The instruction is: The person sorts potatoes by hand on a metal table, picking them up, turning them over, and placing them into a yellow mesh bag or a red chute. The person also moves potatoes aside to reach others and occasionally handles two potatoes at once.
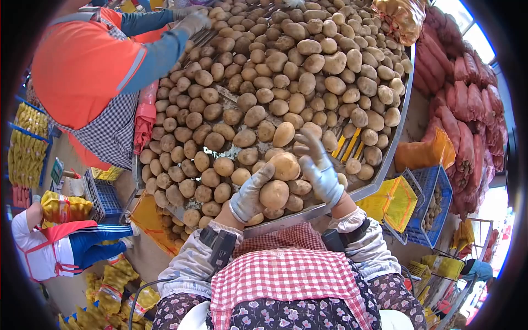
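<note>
Many potatoes [297,71] cover a metal sorting table [379,177]. My left hand [251,193], in a grey-white glove, has its fingers curled against a large potato [285,166] near the table's front edge. Just below that one lies another potato [273,194], beside the same palm. To the right, my right hand [321,169], gloved as well, is raised over the potatoes with its fingers apart and nothing in them. A gap separates it from the large potato.
At the upper left a person in an orange vest [82,66] reaches over the table. Red sacks [467,104] are stacked at the right, above a blue crate [435,206] and a yellow sack [391,201]. Another person [55,247] carries a yellow sack at the lower left.
</note>
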Action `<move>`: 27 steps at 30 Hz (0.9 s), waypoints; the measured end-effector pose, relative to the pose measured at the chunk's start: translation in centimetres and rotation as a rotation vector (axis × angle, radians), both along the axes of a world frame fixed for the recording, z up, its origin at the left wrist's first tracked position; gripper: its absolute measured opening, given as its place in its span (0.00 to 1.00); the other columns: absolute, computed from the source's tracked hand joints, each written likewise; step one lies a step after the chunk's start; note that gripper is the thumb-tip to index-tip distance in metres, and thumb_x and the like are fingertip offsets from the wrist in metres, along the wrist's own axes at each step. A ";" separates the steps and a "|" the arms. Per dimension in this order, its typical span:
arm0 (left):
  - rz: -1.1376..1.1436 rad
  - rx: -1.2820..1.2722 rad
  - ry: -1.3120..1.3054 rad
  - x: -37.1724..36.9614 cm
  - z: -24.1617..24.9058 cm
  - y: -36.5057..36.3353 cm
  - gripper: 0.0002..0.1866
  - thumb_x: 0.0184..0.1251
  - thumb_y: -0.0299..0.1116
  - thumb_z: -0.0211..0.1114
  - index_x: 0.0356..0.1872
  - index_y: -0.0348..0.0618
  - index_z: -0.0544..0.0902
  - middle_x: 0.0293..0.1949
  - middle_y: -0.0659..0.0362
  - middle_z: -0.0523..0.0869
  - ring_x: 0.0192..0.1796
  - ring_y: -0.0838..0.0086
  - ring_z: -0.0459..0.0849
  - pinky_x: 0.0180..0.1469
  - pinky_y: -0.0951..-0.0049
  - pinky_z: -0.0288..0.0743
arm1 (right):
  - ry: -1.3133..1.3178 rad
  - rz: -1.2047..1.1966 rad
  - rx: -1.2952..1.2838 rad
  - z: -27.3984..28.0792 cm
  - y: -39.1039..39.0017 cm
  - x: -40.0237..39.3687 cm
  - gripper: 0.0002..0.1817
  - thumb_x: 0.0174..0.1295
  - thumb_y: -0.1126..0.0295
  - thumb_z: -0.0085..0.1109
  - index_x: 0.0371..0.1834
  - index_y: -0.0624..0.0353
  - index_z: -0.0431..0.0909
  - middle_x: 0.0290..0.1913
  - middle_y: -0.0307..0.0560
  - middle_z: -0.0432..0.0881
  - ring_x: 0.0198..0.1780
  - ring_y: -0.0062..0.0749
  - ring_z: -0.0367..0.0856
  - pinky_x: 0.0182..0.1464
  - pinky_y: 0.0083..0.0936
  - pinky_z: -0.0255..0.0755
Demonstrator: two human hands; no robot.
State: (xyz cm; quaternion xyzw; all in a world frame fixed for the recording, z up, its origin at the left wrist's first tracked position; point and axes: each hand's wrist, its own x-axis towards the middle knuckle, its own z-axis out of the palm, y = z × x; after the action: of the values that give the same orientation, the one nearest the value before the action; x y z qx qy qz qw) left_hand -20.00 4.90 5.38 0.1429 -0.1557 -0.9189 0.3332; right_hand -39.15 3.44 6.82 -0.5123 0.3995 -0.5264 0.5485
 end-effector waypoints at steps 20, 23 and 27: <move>0.330 -1.594 -1.069 -8.0 0.7 -0.8 0.35 0.63 0.50 0.59 0.68 0.39 0.67 0.68 0.44 0.68 0.72 0.50 0.61 0.74 0.51 0.47 | -0.571 -0.134 0.406 -1.8 8.9 -8.3 0.26 0.68 0.57 0.56 0.65 0.59 0.66 0.60 0.49 0.75 0.53 0.30 0.79 0.52 0.22 0.79; 0.689 -1.565 -1.715 -3.1 -1.6 -6.1 0.37 0.62 0.47 0.61 0.71 0.43 0.63 0.72 0.45 0.61 0.75 0.51 0.56 0.75 0.50 0.42 | -0.721 -0.321 0.421 0.8 10.5 -17.4 0.26 0.70 0.48 0.50 0.64 0.49 0.67 0.51 0.61 0.80 0.32 0.34 0.85 0.31 0.31 0.84; 0.232 -1.456 -2.115 3.5 -5.8 -7.1 0.42 0.63 0.53 0.58 0.74 0.43 0.56 0.75 0.45 0.54 0.76 0.47 0.50 0.76 0.48 0.39 | -0.608 -0.550 0.443 -1.8 14.9 -33.4 0.24 0.70 0.50 0.49 0.63 0.51 0.72 0.60 0.61 0.77 0.45 0.43 0.85 0.40 0.42 0.83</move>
State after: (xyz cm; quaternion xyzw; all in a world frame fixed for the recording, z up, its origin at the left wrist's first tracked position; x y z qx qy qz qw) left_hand -16.54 -2.16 -0.38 0.5965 -0.7919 -0.0298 0.1269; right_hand -72.51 18.33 5.02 -0.0802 0.4445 -0.6805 0.5769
